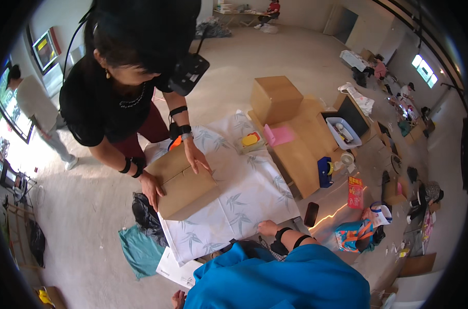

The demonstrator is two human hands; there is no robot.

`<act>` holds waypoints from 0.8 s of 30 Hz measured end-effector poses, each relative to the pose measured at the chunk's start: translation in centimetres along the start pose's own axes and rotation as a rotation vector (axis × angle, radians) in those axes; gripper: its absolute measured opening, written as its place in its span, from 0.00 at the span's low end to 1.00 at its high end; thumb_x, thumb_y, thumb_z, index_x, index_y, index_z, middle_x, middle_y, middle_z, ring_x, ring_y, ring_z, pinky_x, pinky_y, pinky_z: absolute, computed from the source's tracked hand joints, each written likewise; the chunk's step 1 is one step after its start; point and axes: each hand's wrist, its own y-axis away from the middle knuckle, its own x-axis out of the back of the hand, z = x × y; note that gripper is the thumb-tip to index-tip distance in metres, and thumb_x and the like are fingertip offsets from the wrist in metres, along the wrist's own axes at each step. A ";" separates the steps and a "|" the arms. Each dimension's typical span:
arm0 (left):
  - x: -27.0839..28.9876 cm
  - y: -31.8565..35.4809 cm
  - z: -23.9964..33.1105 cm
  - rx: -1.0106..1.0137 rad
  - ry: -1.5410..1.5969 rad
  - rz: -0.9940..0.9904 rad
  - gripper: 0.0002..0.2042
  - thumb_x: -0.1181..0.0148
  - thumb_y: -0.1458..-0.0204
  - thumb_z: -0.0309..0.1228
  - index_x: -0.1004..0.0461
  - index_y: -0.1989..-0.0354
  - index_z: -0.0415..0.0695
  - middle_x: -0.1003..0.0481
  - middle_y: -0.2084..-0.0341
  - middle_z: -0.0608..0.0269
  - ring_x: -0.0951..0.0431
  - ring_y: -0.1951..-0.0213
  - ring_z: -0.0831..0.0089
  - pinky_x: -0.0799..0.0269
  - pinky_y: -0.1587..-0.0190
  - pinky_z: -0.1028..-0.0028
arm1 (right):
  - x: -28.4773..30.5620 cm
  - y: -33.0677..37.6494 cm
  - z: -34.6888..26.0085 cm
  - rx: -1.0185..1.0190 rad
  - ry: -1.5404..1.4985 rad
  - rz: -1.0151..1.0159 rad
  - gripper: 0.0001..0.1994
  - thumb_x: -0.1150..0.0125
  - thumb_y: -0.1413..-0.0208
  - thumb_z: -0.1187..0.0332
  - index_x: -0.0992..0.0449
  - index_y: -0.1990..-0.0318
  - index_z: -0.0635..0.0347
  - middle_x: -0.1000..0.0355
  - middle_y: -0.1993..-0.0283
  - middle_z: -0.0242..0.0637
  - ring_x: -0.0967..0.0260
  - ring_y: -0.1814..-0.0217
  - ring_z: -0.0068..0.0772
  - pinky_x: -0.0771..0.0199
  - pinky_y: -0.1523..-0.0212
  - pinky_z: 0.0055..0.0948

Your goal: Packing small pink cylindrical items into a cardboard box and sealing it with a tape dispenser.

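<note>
Workstation seen from above. The cardboard box [186, 188] stands on the left part of a white, leaf-patterned cloth [233, 211] draped over a surface, its top flaps meeting at a central seam. The wearer's right hand [268, 228] is at the cloth's near right edge, apart from the box, with its fingers curled; whether it grips the cloth cannot be told. The wearer's left hand [179, 298], partly hidden at the lower margin, lies below a white printed sheet [178, 270]; its state cannot be told. A co-worker in a black top [95, 105] bends over the box from the far left side, one hand [196, 157] spread on the top flap and the other hand [152, 189] against the left edge. A yellow-and-red item [250, 139] lies at the cloth's far right. Beyond, on a bare wooden surface [302, 157], are a larger carton [277, 99], a pink sheet [281, 135] and, near its right edge, a blue object [324, 172]. A pale blue tray [353, 143] holding small articles is farther right. On the floor at left, a green cloth [141, 250] lies beside black plastic [147, 213].
</note>
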 end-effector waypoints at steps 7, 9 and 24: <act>2.1 -3.0 1.9 -0.104 0.315 0.006 0.11 0.43 0.41 0.34 0.21 0.65 0.38 0.21 0.74 0.59 0.22 0.73 0.72 0.25 0.67 0.72 | 0.3 -1.7 -1.0 -0.069 -0.126 0.057 0.13 0.51 0.45 0.60 0.22 0.69 0.57 0.24 0.63 0.46 0.26 0.58 0.52 0.25 0.58 0.49; 2.9 -4.4 2.8 -0.130 0.408 0.007 0.11 0.43 0.40 0.34 0.21 0.65 0.38 0.21 0.75 0.60 0.22 0.74 0.72 0.24 0.67 0.72 | 1.0 -1.8 -1.3 -0.059 -0.112 -0.011 0.13 0.51 0.45 0.60 0.22 0.68 0.56 0.24 0.62 0.47 0.26 0.57 0.51 0.25 0.58 0.49; 19.4 11.3 43.0 -1.345 0.026 0.866 0.06 0.53 0.40 0.24 0.31 0.58 0.38 0.32 0.74 0.62 0.33 0.69 0.74 0.32 0.53 0.65 | 33.4 -0.7 -9.8 0.164 -0.531 0.687 0.10 0.46 0.43 0.75 0.23 0.55 0.59 0.23 0.63 0.44 0.24 0.63 0.44 0.24 0.64 0.36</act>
